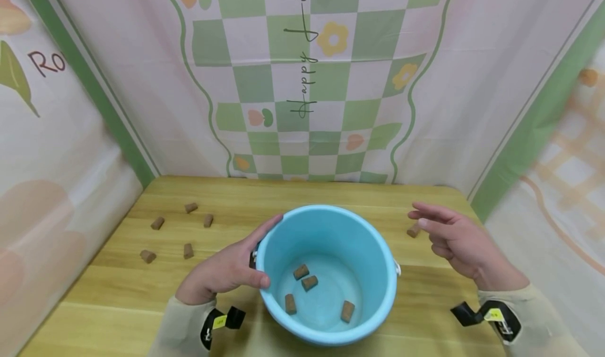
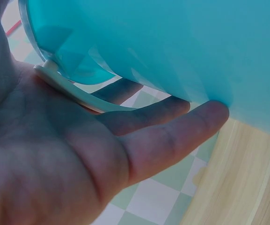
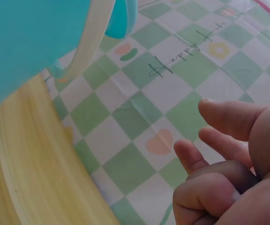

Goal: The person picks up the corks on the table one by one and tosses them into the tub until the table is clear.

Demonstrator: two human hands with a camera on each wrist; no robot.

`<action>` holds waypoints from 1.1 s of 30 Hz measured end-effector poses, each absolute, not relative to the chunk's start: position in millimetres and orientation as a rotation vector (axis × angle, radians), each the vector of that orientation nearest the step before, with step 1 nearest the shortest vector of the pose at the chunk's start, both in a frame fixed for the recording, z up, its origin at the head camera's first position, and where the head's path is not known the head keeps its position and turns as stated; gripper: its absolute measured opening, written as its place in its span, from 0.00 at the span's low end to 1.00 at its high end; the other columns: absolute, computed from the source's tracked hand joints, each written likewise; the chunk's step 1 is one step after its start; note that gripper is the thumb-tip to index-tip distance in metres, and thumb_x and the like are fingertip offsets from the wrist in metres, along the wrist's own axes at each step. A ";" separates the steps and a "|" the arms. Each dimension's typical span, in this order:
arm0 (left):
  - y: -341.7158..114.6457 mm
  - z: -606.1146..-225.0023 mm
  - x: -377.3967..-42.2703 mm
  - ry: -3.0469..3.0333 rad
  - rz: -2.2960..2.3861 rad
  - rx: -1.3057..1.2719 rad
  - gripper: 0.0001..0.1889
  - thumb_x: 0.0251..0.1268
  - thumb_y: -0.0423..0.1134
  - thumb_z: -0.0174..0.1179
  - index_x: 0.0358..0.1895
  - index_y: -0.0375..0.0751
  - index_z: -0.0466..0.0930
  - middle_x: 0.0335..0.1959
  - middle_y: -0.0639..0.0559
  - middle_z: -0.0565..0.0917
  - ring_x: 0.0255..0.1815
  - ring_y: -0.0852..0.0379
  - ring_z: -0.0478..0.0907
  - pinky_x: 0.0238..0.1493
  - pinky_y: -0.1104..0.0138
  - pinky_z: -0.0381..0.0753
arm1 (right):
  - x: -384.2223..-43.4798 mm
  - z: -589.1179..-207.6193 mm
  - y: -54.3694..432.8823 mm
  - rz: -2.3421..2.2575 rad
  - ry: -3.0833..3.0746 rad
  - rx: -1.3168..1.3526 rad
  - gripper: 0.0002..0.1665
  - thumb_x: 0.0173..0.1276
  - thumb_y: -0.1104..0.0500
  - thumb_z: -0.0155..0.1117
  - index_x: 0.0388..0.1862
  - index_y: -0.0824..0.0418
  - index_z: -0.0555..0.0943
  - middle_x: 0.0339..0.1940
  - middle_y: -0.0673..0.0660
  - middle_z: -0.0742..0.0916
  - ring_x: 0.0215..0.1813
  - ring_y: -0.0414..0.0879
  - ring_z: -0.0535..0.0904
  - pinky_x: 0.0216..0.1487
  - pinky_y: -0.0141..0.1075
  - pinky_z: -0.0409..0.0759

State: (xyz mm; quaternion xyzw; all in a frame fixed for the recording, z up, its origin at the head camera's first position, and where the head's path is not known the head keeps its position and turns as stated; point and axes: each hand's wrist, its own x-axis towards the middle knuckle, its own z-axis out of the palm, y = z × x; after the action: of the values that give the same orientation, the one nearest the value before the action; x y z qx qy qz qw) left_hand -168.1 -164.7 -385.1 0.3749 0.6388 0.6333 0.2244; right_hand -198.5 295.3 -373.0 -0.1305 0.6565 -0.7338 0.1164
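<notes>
A light blue bucket (image 1: 326, 337) stands mouth up in front of me, several brown corks (image 1: 309, 283) lying on its floor. My left hand (image 1: 227, 269) holds the bucket at its left side, thumb at the rim. In the left wrist view, that hand's fingers reach along the outer wall, beside the white handle (image 2: 71, 91). Right of the bucket, my right hand (image 1: 460, 244) hovers with thumb and forefinger apart and other fingers bent. One cork (image 1: 413, 231) shows just beyond its fingertips; no cork appears between the fingers in the right wrist view.
Several more corks lie scattered on the left of the wooden table (image 1: 108, 278), among them one cork (image 1: 148, 256) nearest its left edge. Printed cloth walls (image 1: 293, 84) enclose the table at the back and both sides.
</notes>
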 end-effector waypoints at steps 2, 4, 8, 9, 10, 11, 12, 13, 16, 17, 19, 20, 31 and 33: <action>-164.9 -384.9 -168.2 1.773 1.743 1.035 0.57 0.59 0.59 0.70 0.81 0.61 0.35 0.74 0.33 0.56 0.67 0.29 0.62 0.59 0.42 0.72 | -200.0 -375.2 298.2 -2.156 1.910 -0.369 0.21 0.78 0.66 0.54 0.61 0.47 0.81 0.53 0.50 0.83 0.17 0.35 0.57 0.19 0.31 0.50; -165.0 -384.7 -168.3 1.784 1.739 1.035 0.58 0.59 0.59 0.70 0.81 0.61 0.35 0.74 0.34 0.56 0.67 0.29 0.62 0.59 0.43 0.72 | -201.5 -377.4 301.0 -2.164 1.899 -0.356 0.21 0.78 0.66 0.54 0.61 0.47 0.81 0.54 0.50 0.83 0.17 0.35 0.57 0.19 0.30 0.51; -165.0 -384.5 -168.1 1.791 1.741 1.030 0.58 0.58 0.60 0.70 0.81 0.61 0.35 0.74 0.34 0.56 0.67 0.29 0.63 0.59 0.43 0.73 | -204.3 -381.5 305.7 -2.176 1.883 -0.323 0.20 0.79 0.65 0.54 0.61 0.46 0.81 0.55 0.50 0.83 0.18 0.35 0.57 0.19 0.30 0.52; -165.0 -384.7 -168.1 1.787 1.743 1.031 0.58 0.58 0.60 0.70 0.81 0.61 0.35 0.74 0.34 0.56 0.67 0.29 0.63 0.59 0.43 0.73 | -205.2 -382.8 307.0 -2.176 1.881 -0.313 0.20 0.79 0.65 0.54 0.62 0.46 0.81 0.55 0.50 0.83 0.18 0.35 0.58 0.19 0.30 0.53; -165.0 -384.9 -168.2 1.783 1.746 1.029 0.58 0.58 0.59 0.71 0.81 0.61 0.35 0.74 0.34 0.56 0.67 0.29 0.63 0.59 0.43 0.72 | -205.9 -383.9 308.1 -2.177 1.877 -0.306 0.20 0.79 0.64 0.54 0.62 0.45 0.80 0.56 0.50 0.83 0.18 0.35 0.58 0.19 0.30 0.53; -164.9 -385.2 -168.3 1.778 1.749 1.030 0.58 0.58 0.59 0.71 0.81 0.61 0.35 0.74 0.33 0.56 0.67 0.29 0.62 0.59 0.42 0.72 | -206.6 -385.0 309.3 -2.179 1.872 -0.297 0.20 0.79 0.64 0.54 0.62 0.45 0.80 0.56 0.50 0.83 0.18 0.35 0.57 0.19 0.30 0.53; -164.9 -385.4 -168.4 1.775 1.751 1.031 0.58 0.58 0.59 0.71 0.81 0.61 0.35 0.74 0.33 0.56 0.67 0.29 0.62 0.59 0.42 0.72 | -207.2 -386.0 310.6 -2.181 1.868 -0.289 0.20 0.79 0.64 0.54 0.62 0.45 0.80 0.56 0.50 0.83 0.18 0.35 0.57 0.19 0.30 0.53; -164.9 -385.5 -168.4 1.776 1.751 1.033 0.58 0.58 0.59 0.71 0.81 0.61 0.35 0.74 0.33 0.56 0.67 0.29 0.62 0.59 0.42 0.72 | -207.9 -387.1 311.8 -2.184 1.861 -0.281 0.20 0.79 0.64 0.54 0.62 0.45 0.80 0.56 0.49 0.83 0.18 0.35 0.57 0.19 0.29 0.53; -164.8 -385.6 -168.6 1.780 1.750 1.037 0.58 0.58 0.60 0.70 0.81 0.61 0.35 0.74 0.33 0.56 0.67 0.29 0.62 0.59 0.41 0.72 | -210.1 -390.1 315.7 -2.195 1.833 -0.257 0.19 0.79 0.63 0.54 0.61 0.44 0.80 0.57 0.48 0.83 0.18 0.35 0.57 0.19 0.29 0.54; -164.7 -385.4 -168.5 1.781 1.750 1.036 0.58 0.58 0.60 0.70 0.81 0.61 0.35 0.74 0.33 0.56 0.67 0.29 0.62 0.59 0.41 0.72 | -210.8 -391.2 317.1 -2.199 1.824 -0.247 0.19 0.79 0.63 0.54 0.61 0.44 0.80 0.57 0.48 0.83 0.18 0.35 0.57 0.19 0.28 0.55; -164.7 -385.0 -168.4 1.783 1.748 1.034 0.58 0.58 0.60 0.70 0.81 0.61 0.35 0.74 0.34 0.56 0.67 0.29 0.62 0.59 0.41 0.72 | -212.4 -393.6 319.8 -2.203 1.811 -0.230 0.19 0.79 0.62 0.54 0.61 0.43 0.80 0.58 0.48 0.83 0.18 0.34 0.58 0.19 0.27 0.57; -164.6 -384.8 -168.4 1.782 1.749 1.032 0.58 0.58 0.60 0.70 0.81 0.61 0.35 0.74 0.34 0.56 0.67 0.29 0.62 0.59 0.41 0.72 | -213.0 -394.9 321.2 -2.204 1.804 -0.221 0.19 0.79 0.62 0.54 0.61 0.42 0.80 0.58 0.47 0.83 0.18 0.34 0.59 0.19 0.27 0.58; -165.3 -383.3 -167.4 1.788 1.736 0.985 0.59 0.57 0.60 0.71 0.81 0.63 0.35 0.75 0.36 0.56 0.68 0.30 0.62 0.60 0.43 0.72 | -219.4 -411.5 339.1 -2.202 1.807 -0.147 0.21 0.80 0.58 0.54 0.66 0.40 0.76 0.58 0.44 0.83 0.18 0.36 0.57 0.18 0.28 0.60; -165.3 -383.2 -167.5 1.786 1.737 0.984 0.59 0.57 0.60 0.71 0.81 0.63 0.35 0.75 0.36 0.56 0.68 0.30 0.62 0.60 0.43 0.72 | -219.9 -413.7 342.7 -2.196 1.820 -0.133 0.23 0.80 0.57 0.54 0.69 0.42 0.74 0.58 0.43 0.84 0.17 0.35 0.59 0.18 0.27 0.61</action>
State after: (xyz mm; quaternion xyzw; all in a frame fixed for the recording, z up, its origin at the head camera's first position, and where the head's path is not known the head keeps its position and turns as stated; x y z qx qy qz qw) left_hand -167.5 -165.3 -383.2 0.3578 0.6489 0.6311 0.2295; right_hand -219.9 342.7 -413.7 -0.0462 0.6308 -0.7613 0.1428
